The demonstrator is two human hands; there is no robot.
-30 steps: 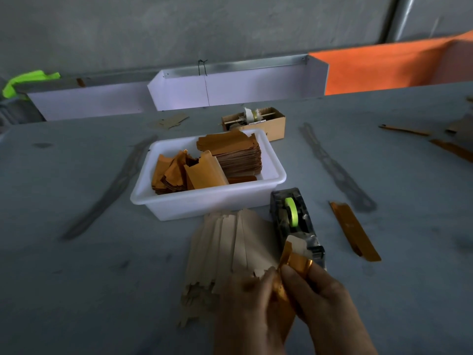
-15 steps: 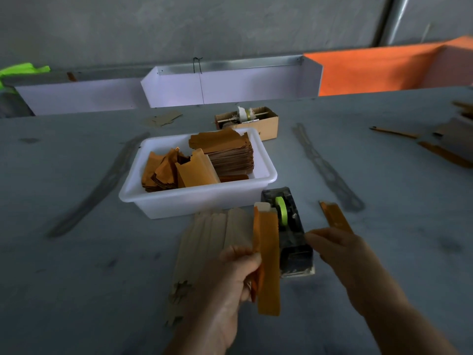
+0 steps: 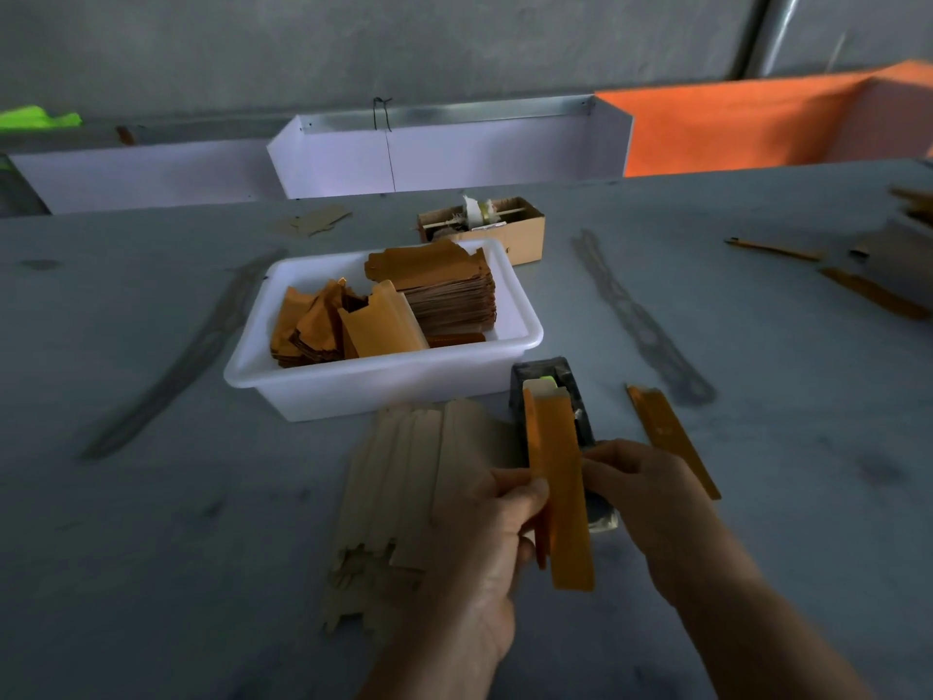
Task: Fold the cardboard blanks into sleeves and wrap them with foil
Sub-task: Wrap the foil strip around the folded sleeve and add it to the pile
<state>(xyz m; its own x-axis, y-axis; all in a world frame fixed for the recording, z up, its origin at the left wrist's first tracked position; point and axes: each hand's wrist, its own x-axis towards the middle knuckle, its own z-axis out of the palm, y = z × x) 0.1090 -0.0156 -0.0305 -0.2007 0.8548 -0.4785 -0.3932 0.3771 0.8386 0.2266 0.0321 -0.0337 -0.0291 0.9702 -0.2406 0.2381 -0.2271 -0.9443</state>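
Note:
My left hand (image 3: pixel 484 538) grips a long orange foil-wrapped sleeve (image 3: pixel 560 487), held upright over the table in front of the tape dispenser (image 3: pixel 550 391). My right hand (image 3: pixel 651 492) is beside the sleeve's right edge, its fingertips touching the sleeve near the dispenser's front end. Whether it pinches tape is hidden. A fanned pile of pale cardboard blanks (image 3: pixel 404 477) lies flat to the left of my left hand. A white plastic tub (image 3: pixel 383 381) behind it holds orange foil pieces (image 3: pixel 348 325) and a stack of brown sheets (image 3: pixel 449 295).
One wrapped orange sleeve (image 3: pixel 671 437) lies on the grey table right of the dispenser. A small cardboard box (image 3: pixel 489 224) stands behind the tub. More orange strips (image 3: pixel 873 290) lie at the far right. White and orange bins line the table's back edge.
My left hand raised the sleeve upright and shifted it right in front of the dispenser. My right hand let go, swung out to the right, then came back to the sleeve's right edge.

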